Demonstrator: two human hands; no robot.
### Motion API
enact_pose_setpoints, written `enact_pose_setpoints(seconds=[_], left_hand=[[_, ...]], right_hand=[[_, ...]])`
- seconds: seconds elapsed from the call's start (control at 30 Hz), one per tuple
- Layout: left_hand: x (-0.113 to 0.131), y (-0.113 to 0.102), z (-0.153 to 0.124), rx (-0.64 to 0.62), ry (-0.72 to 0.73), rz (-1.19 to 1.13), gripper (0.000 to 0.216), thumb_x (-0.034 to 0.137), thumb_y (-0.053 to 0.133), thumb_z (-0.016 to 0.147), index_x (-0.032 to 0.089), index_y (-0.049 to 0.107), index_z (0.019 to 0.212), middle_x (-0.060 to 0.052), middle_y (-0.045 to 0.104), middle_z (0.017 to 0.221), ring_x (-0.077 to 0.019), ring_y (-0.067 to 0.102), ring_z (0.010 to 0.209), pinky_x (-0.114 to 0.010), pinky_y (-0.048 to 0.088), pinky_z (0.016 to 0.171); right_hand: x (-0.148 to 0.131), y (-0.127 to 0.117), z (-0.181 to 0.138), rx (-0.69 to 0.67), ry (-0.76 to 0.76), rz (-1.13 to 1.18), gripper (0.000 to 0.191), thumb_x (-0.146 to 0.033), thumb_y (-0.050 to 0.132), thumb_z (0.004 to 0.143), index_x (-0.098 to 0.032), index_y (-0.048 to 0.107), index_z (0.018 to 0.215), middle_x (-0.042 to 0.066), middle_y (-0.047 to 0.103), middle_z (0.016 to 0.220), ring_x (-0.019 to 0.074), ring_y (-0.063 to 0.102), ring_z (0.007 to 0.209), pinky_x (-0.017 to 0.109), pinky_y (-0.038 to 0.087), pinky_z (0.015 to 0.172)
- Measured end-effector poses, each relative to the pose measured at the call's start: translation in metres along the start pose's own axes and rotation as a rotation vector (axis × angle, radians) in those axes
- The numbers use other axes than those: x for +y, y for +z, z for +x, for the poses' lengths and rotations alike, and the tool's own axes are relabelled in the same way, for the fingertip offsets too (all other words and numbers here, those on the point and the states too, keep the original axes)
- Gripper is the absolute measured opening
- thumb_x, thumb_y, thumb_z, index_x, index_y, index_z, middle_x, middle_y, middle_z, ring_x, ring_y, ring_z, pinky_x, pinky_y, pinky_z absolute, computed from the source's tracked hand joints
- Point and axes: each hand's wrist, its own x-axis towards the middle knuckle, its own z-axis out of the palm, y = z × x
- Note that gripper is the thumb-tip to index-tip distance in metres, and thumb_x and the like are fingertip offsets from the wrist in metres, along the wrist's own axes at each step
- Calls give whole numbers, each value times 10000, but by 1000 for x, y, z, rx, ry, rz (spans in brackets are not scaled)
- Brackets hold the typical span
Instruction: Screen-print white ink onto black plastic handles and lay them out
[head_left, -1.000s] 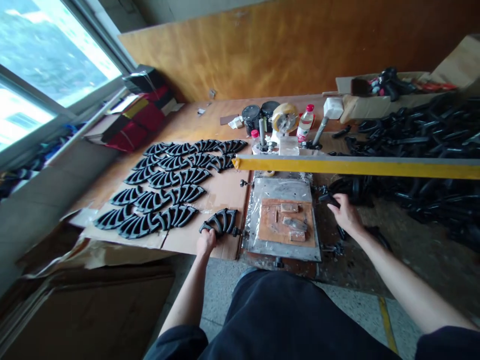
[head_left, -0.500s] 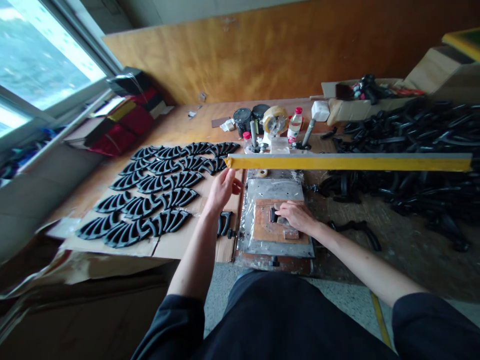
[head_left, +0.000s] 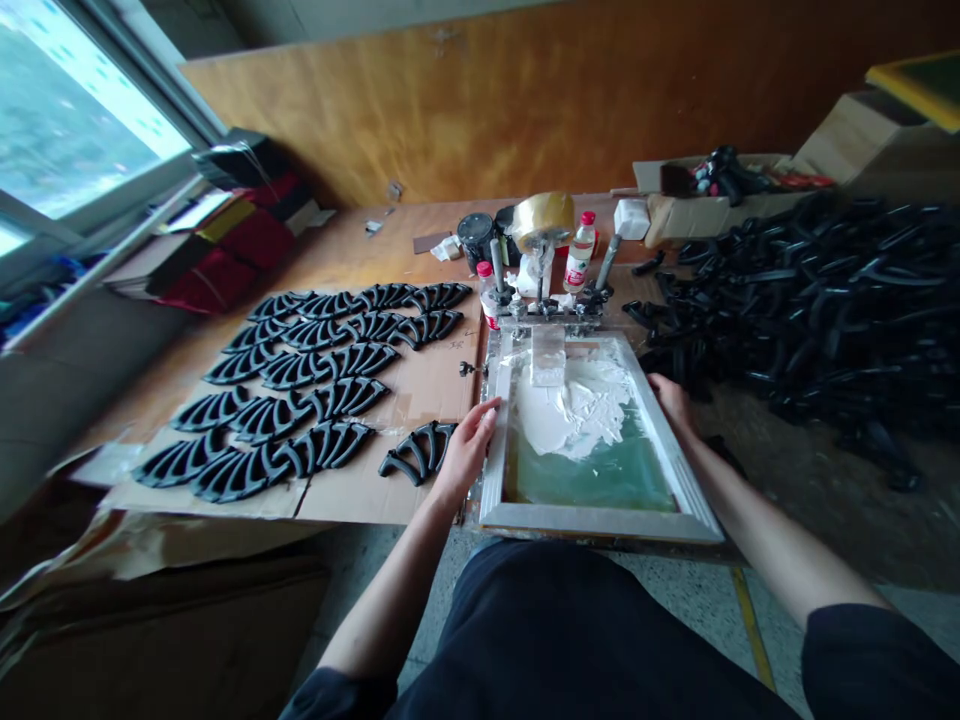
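A screen printing frame point(head_left: 600, 518) lies lowered in front of me, with metal sides and a green mesh. White ink point(head_left: 555, 415) is spread thickly over the mesh's far half, and a squeegee point(head_left: 547, 352) stands in it, hanging from a clamp. My left hand point(head_left: 472, 440) grips the frame's left side. At the right side, my right hand point(head_left: 675, 408) is closed on the edge, its fingertips partly hidden. The wooden block and the small black part beneath the frame are out of sight.
Black fan-shaped plastic pieces point(head_left: 322, 400) lie in rows on cardboard at left, one nearer the frame point(head_left: 420, 452). A heap of black parts point(head_left: 817, 290) covers the right side. Behind the frame stand a tape roll point(head_left: 544, 220), a red-capped bottle point(head_left: 580, 255) and a black tub point(head_left: 476, 240).
The raised frame has come down flat over the base, with my left hand at its side. My right hand has left the small black part and moved right to the frame's edge.
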Motion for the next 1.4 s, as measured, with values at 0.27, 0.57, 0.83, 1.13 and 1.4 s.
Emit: enact_pose_setpoints(seconds=[0.27,0.57,0.83,1.13,1.4], left_hand=[[-66,20,18,59,-113,296,607,437,554,862,256,445,1431,21,627,740,-116,550,621,-224,434,623],[-91,18,26,19,-98,269,566,497,511,881,260,483,1394,-10,665,832,-151,600,729,-244,426,638],[-88,17,24,38,-83,250,574,510,520,872,233,510,1374,-32,672,868,-167,616,764,-263,442,674],[-78,16,20,8,-86,194,599,499,535,860,208,493,1382,-7,628,783,-133,562,667,-227,392,575],[-16,1,3,1,-46,-101,643,598,538,842,213,510,1356,44,524,612,-88,431,486,-199,327,458]], right_hand=[[-95,3,65,131,-248,-115,512,-250,655,825,-159,516,1309,157,481,1387,317,477,1233,462,425,995],[-116,14,17,-418,-502,-156,173,-127,522,873,-194,664,944,54,670,910,191,610,836,275,411,696],[-105,-6,12,-468,-578,-42,233,-46,568,762,-226,677,861,-3,679,855,163,610,818,246,395,665],[-105,6,-6,-352,-595,14,234,-128,605,834,-238,692,1020,16,705,954,168,640,843,258,465,723],[-105,-25,95,-14,-226,23,559,-331,709,812,-326,542,1345,19,693,1059,190,641,820,313,496,724]])
